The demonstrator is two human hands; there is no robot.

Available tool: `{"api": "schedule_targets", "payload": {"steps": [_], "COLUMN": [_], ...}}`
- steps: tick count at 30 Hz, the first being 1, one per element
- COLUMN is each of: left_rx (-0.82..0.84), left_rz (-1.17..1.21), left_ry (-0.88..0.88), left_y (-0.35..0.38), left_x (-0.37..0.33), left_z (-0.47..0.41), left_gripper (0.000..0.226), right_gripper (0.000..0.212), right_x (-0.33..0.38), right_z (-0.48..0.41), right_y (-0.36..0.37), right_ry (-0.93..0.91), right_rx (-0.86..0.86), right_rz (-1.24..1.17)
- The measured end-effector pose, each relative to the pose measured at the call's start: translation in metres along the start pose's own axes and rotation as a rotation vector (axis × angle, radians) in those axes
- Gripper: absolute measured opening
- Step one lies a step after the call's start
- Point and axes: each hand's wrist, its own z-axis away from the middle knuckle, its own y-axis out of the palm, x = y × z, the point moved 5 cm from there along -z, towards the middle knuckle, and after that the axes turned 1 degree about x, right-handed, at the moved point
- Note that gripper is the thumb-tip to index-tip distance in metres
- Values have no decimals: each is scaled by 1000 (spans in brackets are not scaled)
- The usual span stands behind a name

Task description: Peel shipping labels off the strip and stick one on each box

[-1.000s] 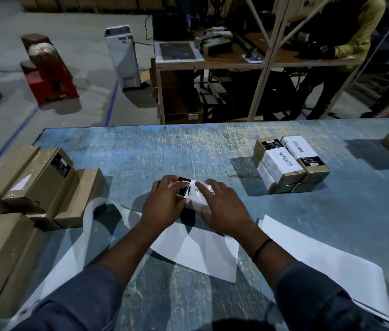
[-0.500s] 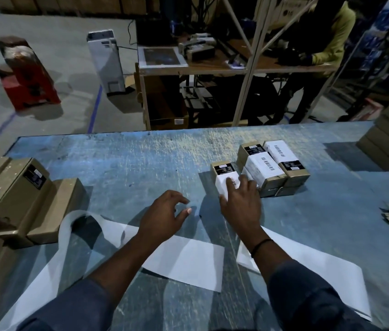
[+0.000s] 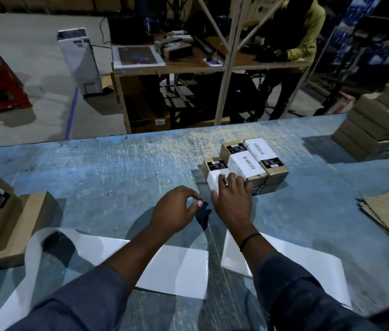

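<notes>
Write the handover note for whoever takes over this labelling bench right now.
Left hand: loosely curled, holds nothing, above the table.
Right hand: fingers flat on the nearest labelled box, beside two other labelled boxes.
Label strip: along the near edge.
Done: three white labels show.
Left: brown boxes at left show no white label.

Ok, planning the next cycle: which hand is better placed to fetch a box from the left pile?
Left. The left hand hovers empty over the table, nearer the boxes without white labels. The right hand rests on the labelled box, on the far side from them.
</notes>
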Motion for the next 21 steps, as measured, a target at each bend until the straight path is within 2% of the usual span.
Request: {"api": "schedule_targets", "payload": {"steps": [5,21], "left_rx": [37,47], "left_rz": [-21,-61], "left_ry": [8,-53], "left_y": [16,25], "left_x": [-22,-19], "left_z": [-20,-22], "left_gripper": [18,18], "right_gripper": [48,48], "right_x": [-9,-40], "right_z": [-6,-28], "right_y": [4,16], "right_ry": [23,135], "right_rx": [-25,95], "right_rz": [16,72]}}
